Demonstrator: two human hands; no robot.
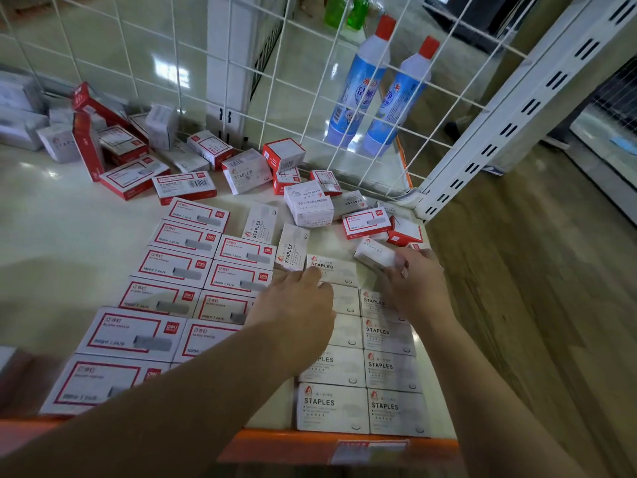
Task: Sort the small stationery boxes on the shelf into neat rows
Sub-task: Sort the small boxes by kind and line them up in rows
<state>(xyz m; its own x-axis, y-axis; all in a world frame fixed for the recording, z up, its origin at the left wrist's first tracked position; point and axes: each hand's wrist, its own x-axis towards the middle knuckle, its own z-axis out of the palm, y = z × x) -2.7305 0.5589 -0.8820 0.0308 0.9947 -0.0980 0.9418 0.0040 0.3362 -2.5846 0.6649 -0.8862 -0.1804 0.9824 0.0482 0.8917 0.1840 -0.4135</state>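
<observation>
Head view: right hand (415, 281) grips a white STAPLES box (377, 256) at the shelf's (69, 229) right edge. Left hand (296, 301) rests with relaxed fingers on the white row (358, 384), holding nothing.

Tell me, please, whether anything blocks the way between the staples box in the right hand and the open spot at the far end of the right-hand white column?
Nothing visible does. The right hand grips a white staples box just above the bare shelf patch beyond the right white column. The left hand rests on the neighbouring column, off that path.
</observation>
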